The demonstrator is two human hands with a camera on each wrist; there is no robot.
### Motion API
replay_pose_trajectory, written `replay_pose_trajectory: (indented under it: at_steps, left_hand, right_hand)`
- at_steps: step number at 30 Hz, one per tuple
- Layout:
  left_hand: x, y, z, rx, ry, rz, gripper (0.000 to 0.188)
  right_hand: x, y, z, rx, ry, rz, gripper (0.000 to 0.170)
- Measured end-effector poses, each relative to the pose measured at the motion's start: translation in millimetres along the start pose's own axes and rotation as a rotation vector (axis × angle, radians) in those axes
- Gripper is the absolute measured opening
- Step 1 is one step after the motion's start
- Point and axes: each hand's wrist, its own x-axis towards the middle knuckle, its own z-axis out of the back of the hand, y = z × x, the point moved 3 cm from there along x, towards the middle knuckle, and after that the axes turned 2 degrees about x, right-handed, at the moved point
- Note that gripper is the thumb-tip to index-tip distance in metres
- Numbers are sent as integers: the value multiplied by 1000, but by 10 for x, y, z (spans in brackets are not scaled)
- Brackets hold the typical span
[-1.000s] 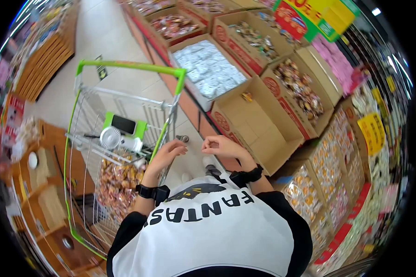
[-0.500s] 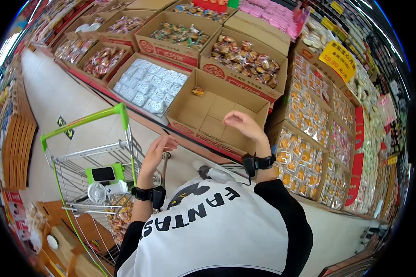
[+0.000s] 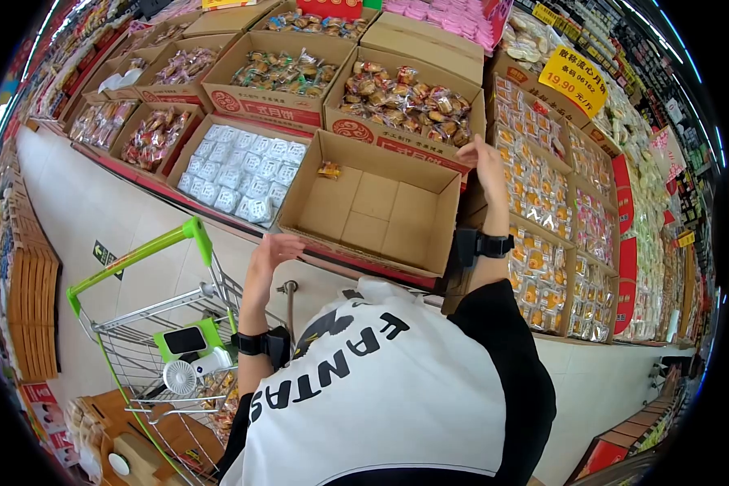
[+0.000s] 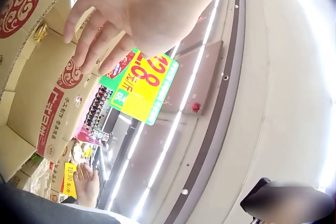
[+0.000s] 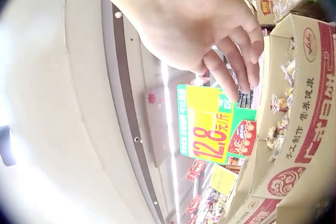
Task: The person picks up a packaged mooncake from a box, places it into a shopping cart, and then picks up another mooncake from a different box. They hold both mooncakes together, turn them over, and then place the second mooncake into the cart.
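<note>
Between my two hands lies an open cardboard box (image 3: 393,206) with a single small wrapped mooncake (image 3: 330,170) in its far left corner. My left hand (image 3: 269,257) hangs over the box's near left corner, fingers loosely extended and holding nothing. At the far right corner is my right hand (image 3: 488,168), raised with relaxed fingers and nothing in them. The right wrist view shows that hand (image 5: 205,24) palm-on, in front of a printed box (image 5: 315,108). In the left wrist view the left hand (image 4: 131,14) has its fingers slightly bent and apart.
White-wrapped packets (image 3: 239,170) fill the tray on the left, and a box of wrapped pastries (image 3: 409,101) stands behind. Clear-packed goods (image 3: 535,267) line the right side. A shopping cart (image 3: 162,324) holding a phone (image 3: 184,340) and a small fan (image 3: 180,377) is at my left.
My view has turned toward the boxes. The hands, close together before, have spread apart, the right one moving across the box to its far right corner. The cart now lies lower left.
</note>
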Motion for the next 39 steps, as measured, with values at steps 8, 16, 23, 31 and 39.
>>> replay_pose_trajectory:
  at_steps: [8, 16, 23, 31, 39]
  left_hand:
    - [438, -66, 14, -18, -27, 2, 54]
    - [815, -113, -102, 74, 31, 105, 51]
    - [1033, -121, -201, 64, 64, 185, 42]
    - [1215, -18, -248, 87, 79, 240, 42]
    - [1252, 27, -254, 100, 72, 277, 38]
  right_hand:
    - [684, 230, 269, -124, -105, 178, 26]
    - [1299, -141, 334, -157, -83, 111, 39]
    - [1520, -445, 200, -110, -73, -45, 40]
    - [1754, -945, 85, -510, -75, -67, 36]
    - [1908, -1400, -31, -774, 177, -176, 36]
